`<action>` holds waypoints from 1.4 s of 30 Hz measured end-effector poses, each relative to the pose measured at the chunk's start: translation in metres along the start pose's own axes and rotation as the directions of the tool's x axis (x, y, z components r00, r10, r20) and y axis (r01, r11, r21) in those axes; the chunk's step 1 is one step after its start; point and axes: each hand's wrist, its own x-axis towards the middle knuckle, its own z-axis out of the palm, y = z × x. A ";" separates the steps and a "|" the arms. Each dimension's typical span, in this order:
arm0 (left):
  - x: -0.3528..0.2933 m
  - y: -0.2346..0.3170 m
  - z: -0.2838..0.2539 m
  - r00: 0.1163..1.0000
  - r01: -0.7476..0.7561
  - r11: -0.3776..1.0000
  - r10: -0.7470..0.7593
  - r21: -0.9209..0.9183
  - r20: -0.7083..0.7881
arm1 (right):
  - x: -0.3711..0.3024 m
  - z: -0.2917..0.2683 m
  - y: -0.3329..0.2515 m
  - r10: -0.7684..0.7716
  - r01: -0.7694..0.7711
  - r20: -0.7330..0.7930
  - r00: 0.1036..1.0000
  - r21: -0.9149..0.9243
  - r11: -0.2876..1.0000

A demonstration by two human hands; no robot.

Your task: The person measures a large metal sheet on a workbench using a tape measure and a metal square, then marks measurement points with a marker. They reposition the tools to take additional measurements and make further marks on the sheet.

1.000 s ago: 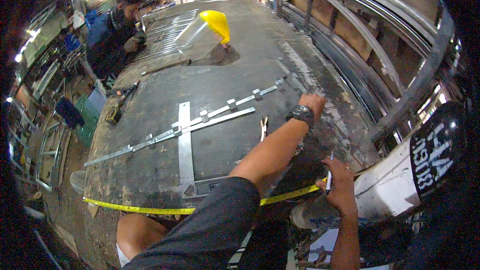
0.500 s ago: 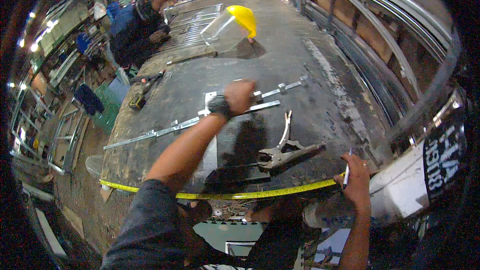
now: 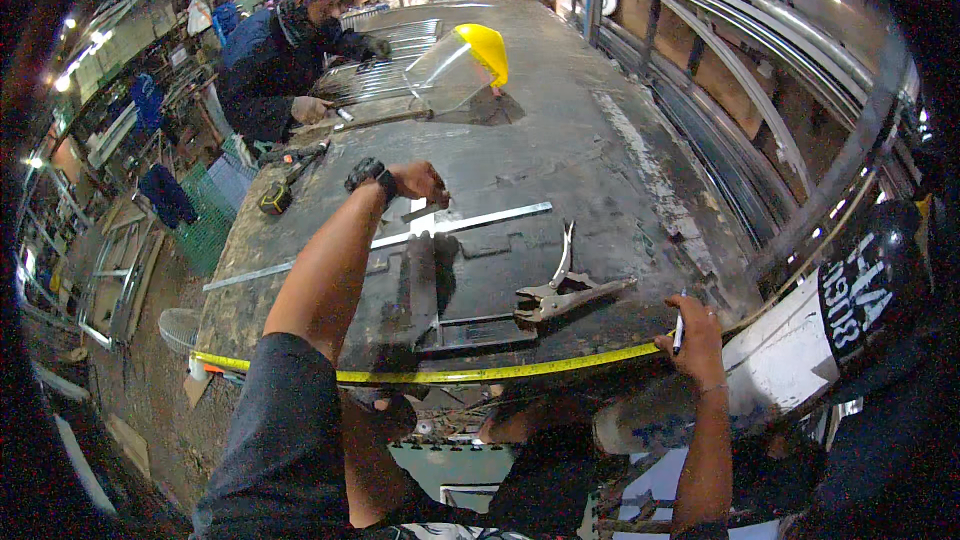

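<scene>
My left hand point(image 3: 415, 183), fingers curled downward, is just above a long flat metal bar point(image 3: 490, 219) lying across the dark tabletop. Beneath the fingers a bright flat metal piece point(image 3: 423, 224) crosses the bar. What the fingertips hold, if anything, cannot be made out. My right hand point(image 3: 698, 340) grips a white marker point(image 3: 680, 330) upright at the table's near right edge. Its fingertips meet the right end of a yellow tape measure blade point(image 3: 500, 373) stretched along the near edge. Between the hands lie locking pliers point(image 3: 565, 298) with their handles spread.
A yellow-topped clear face shield point(image 3: 482, 48) rests farther back. Beyond it a co-worker point(image 3: 280, 60) leans over a slatted metal grille point(image 3: 395, 52). A black and yellow tool point(image 3: 275, 199) sits near the left edge. Long metal lengths point(image 3: 720, 130) are racked on the right.
My left hand has shifted left. The strip with small raised tabs along the bar no longer shows. The co-worker's head and hands have moved. My right hand keeps the marker at the tape.
</scene>
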 end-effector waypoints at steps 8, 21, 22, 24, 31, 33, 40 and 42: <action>-0.022 0.071 -0.025 0.963 0.267 0.950 -0.267 0.165 -0.018 | 0.000 -0.001 0.006 0.009 -0.009 0.050 0.999 -0.015 1.000; -0.029 0.080 -0.049 0.975 0.145 0.984 -0.160 0.107 0.155 | -0.002 0.000 0.004 0.053 -0.054 0.031 0.998 0.008 0.999; -0.029 0.080 -0.050 0.976 0.138 0.983 -0.156 0.124 0.155 | -0.003 0.000 0.003 0.046 -0.046 0.018 0.999 0.014 0.999; -0.030 0.083 -0.051 0.976 0.131 0.979 -0.155 0.158 0.150 | -0.003 0.001 0.003 0.025 -0.025 -0.007 1.000 0.031 0.999; -0.038 0.098 -0.055 0.960 0.245 0.964 -0.257 0.104 0.113 | -0.003 0.000 0.001 0.010 -0.010 0.000 1.000 0.056 0.998; -0.039 0.097 -0.057 0.984 0.073 0.992 -0.088 0.102 0.154 | -0.003 -0.001 0.000 0.058 -0.060 0.037 0.998 0.039 0.997; -0.035 0.098 -0.057 0.983 0.109 0.984 -0.128 0.140 0.130 | -0.004 0.000 0.000 0.035 -0.035 -0.008 0.999 0.004 0.999; -0.030 0.101 -0.054 0.986 0.087 0.987 -0.105 0.138 0.128 | -0.004 0.001 0.001 0.043 -0.043 0.007 0.999 0.032 0.999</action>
